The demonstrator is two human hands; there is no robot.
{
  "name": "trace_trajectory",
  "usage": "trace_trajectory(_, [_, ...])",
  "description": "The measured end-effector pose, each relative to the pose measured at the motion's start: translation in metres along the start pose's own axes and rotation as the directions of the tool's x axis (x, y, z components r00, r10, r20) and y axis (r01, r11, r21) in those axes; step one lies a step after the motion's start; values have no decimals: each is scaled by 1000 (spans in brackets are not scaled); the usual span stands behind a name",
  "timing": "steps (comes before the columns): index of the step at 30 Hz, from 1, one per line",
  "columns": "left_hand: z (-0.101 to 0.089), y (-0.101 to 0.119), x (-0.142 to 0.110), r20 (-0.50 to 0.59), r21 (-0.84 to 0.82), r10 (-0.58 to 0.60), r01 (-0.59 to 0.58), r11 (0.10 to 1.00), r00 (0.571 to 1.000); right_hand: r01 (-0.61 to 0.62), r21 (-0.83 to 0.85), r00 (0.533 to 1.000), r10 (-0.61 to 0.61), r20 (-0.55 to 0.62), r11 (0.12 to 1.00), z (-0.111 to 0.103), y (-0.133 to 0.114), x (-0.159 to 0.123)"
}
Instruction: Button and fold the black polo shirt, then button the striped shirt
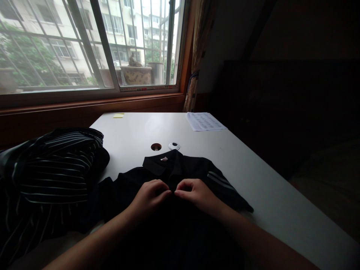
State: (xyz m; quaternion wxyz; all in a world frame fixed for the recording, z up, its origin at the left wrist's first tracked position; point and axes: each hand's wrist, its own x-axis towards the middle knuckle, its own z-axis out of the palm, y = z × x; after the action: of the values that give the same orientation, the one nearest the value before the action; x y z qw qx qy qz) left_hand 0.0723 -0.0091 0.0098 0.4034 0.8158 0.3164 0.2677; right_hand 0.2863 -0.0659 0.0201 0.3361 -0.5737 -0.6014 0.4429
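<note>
A black collared shirt (194,168) lies spread flat on the white table (253,176), collar away from me, with pale stripes on its right sleeve. My left hand (150,195) and my right hand (195,193) rest on the shirt's front just below the collar. Their fingertips almost meet at the shirt's middle line. Both hands have curled fingers pinching the dark fabric of the placket; whatever small part they pinch is too dark to make out.
A heap of black clothes with white stripes (53,168) lies at the table's left. A round cable hole (156,147) and its white cap (174,145) lie beyond the collar. A printed sheet (204,121) and a yellow note (118,115) lie near the window.
</note>
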Motion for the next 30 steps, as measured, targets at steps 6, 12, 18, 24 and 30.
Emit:
trace_trajectory(6, [0,0,0,5,-3,5,-5,1000,1000,7,-1,1000,-7,0,1000,-1,1,1])
trace_trajectory(12, [0,0,0,5,-6,-7,7,1000,1000,17,5,1000,-17,0,1000,0,4,1])
trace_trajectory(18, [-1,2,0,5,-3,-10,10,1000,1000,14,-2,1000,-14,1,1000,-1,3,1])
trace_trajectory(24, [-1,1,0,1,7,-4,4,1000,1000,10,9,1000,-10,2,1000,-2,0,0])
trace_trajectory(30, [0,-1,0,0,10,-8,8,1000,1000,4,11,1000,-4,4,1000,-1,0,0])
